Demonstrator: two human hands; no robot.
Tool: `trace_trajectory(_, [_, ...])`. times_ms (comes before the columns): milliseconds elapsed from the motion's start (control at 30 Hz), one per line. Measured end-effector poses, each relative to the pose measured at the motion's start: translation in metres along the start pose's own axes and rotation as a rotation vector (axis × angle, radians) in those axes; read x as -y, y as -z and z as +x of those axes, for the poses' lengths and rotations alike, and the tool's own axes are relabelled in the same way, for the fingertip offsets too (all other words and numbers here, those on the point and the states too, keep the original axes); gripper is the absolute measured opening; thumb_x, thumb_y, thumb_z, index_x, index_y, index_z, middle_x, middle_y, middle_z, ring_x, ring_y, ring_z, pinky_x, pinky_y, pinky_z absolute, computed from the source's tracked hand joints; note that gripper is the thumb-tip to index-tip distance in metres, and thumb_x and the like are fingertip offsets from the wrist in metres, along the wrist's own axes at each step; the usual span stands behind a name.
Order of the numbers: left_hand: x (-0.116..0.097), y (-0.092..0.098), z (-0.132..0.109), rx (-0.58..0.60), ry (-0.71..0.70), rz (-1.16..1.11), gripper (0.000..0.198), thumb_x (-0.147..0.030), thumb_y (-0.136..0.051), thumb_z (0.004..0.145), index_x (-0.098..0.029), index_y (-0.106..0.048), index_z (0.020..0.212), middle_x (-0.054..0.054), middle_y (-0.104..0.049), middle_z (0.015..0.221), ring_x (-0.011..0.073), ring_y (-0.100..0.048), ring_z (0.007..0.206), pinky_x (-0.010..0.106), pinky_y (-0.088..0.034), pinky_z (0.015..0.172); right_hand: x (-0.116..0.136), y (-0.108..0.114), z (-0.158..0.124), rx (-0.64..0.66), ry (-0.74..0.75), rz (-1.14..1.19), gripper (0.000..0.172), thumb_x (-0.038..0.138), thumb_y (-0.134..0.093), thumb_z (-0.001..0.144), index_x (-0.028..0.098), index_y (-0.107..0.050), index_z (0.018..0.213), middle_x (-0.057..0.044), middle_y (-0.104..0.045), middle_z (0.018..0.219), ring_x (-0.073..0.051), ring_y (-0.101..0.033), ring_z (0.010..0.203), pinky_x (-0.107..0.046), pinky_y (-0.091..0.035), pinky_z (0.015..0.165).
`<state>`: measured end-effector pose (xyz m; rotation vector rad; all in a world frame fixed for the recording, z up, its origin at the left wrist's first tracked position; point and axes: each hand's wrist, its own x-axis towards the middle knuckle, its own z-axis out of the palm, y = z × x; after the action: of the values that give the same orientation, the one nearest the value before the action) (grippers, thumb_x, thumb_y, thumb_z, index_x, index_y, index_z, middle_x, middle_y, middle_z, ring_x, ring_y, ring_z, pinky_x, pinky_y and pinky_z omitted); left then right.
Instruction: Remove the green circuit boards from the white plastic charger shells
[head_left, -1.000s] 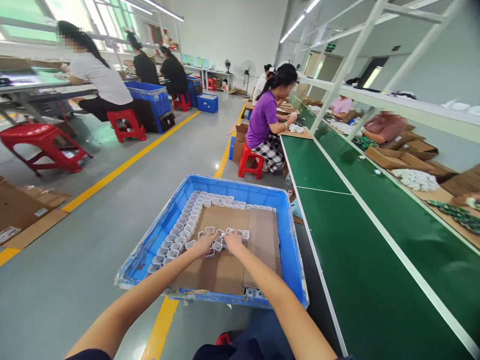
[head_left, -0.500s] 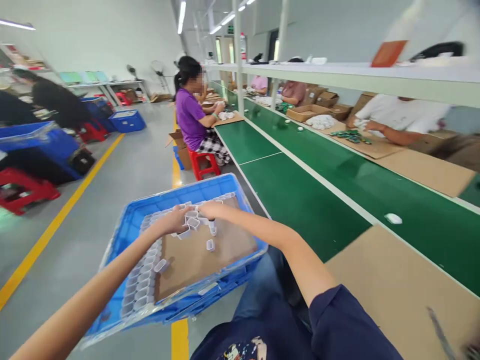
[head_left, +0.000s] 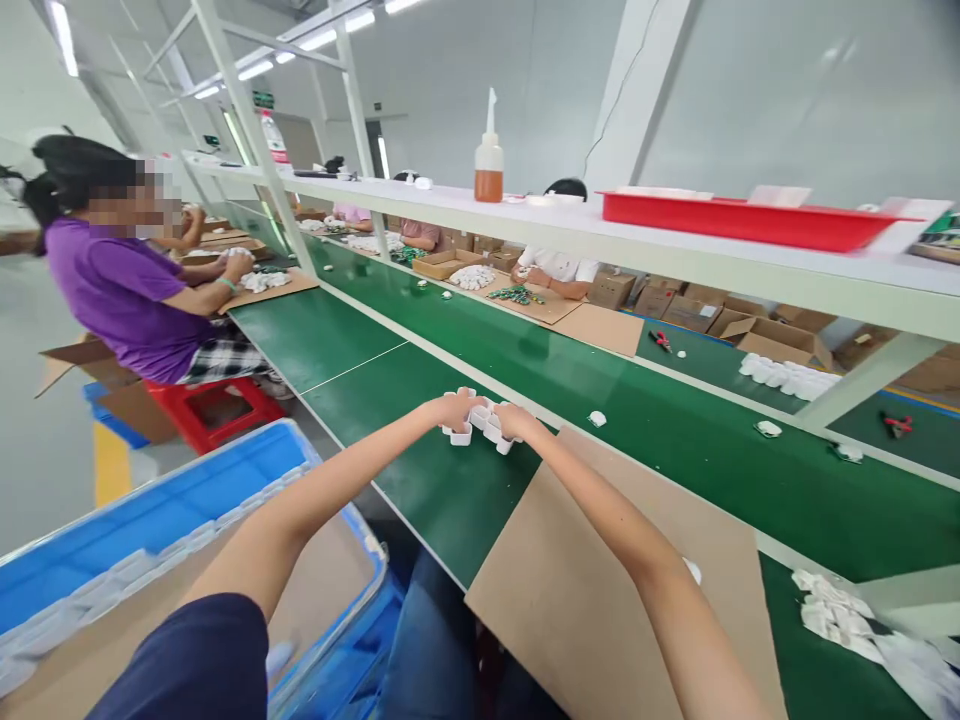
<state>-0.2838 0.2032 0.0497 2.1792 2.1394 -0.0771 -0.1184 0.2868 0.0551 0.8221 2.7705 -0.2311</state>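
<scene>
Small white plastic cups (head_left: 480,415) are clustered over the green worktop, between and under my two hands. My left hand (head_left: 454,408) is closed around cups on the left side of the cluster, fingers pointing down. On the right side, my right hand (head_left: 514,422) grips more of them, its fingers partly hidden. Whether the cups rest on the worktop or hang just above it, I cannot tell. Beside my left arm stands the blue crate (head_left: 300,440), with rows of similar cups (head_left: 127,580) along its far side and a brown cardboard layer.
A cardboard sheet (head_left: 562,580) covers the worktop in front of me. White pieces (head_left: 597,418) are scattered on the green surface (head_left: 442,510) beyond. Overhead runs a shelf (head_left: 555,222) bearing a red tray (head_left: 735,220) and a bottle (head_left: 489,165). A person in purple (head_left: 120,270) sits at left.
Both hands have moved from inside the blue crate to the green worktop, bringing several white cups along. My view has turned right, so the crate now sits at lower left.
</scene>
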Motion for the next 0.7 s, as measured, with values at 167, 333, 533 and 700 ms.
trace_trajectory(167, [-0.024, -0.021, 0.049, 0.05, -0.067, -0.03, 0.038, -0.036, -0.063, 0.097, -0.017, -0.058, 0.129, 0.011, -0.062, 0.129, 0.0236, -0.065, 0.109, 0.045, -0.059, 0.091, -0.044, -0.022, -0.004, -0.04, -0.069, 0.073, 0.036, 0.037, -0.064, 0.097, 0.018, -0.059, 0.128, -0.009, -0.062, 0.128, -0.024, -0.065, 0.109, -0.045, -0.058, 0.091])
trace_trajectory(333, [-0.027, -0.028, 0.063, 0.035, -0.105, -0.104, 0.04, -0.036, -0.063, 0.097, -0.017, -0.057, 0.131, 0.011, -0.061, 0.132, 0.0247, -0.065, 0.112, 0.046, -0.058, 0.093, -0.083, -0.018, -0.008, -0.096, -0.067, 0.133, 0.034, 0.037, -0.064, 0.097, 0.017, -0.061, 0.125, -0.009, -0.064, 0.126, -0.023, -0.066, 0.107, -0.044, -0.059, 0.09])
trace_trajectory(533, [-0.02, -0.012, 0.024, -0.041, -0.099, -0.17, 0.049, -0.035, -0.063, 0.096, -0.02, -0.05, 0.141, 0.013, -0.049, 0.15, 0.0308, -0.055, 0.13, 0.055, -0.05, 0.105, -0.194, -0.006, -0.064, -0.282, -0.407, 0.11, 0.039, 0.035, -0.064, 0.097, 0.019, -0.057, 0.132, -0.011, -0.059, 0.136, -0.026, -0.063, 0.116, -0.048, -0.056, 0.097])
trace_trajectory(700, [0.008, -0.005, -0.095, -0.095, 0.065, -0.251, 0.049, -0.029, -0.057, 0.099, -0.02, -0.045, 0.146, 0.012, -0.049, 0.152, 0.0246, -0.053, 0.136, 0.042, -0.045, 0.115, -0.216, -0.031, -0.106, -0.348, -0.541, 0.032, 0.031, 0.034, -0.065, 0.097, 0.018, -0.062, 0.123, -0.009, -0.065, 0.123, -0.021, -0.067, 0.104, -0.041, -0.059, 0.088])
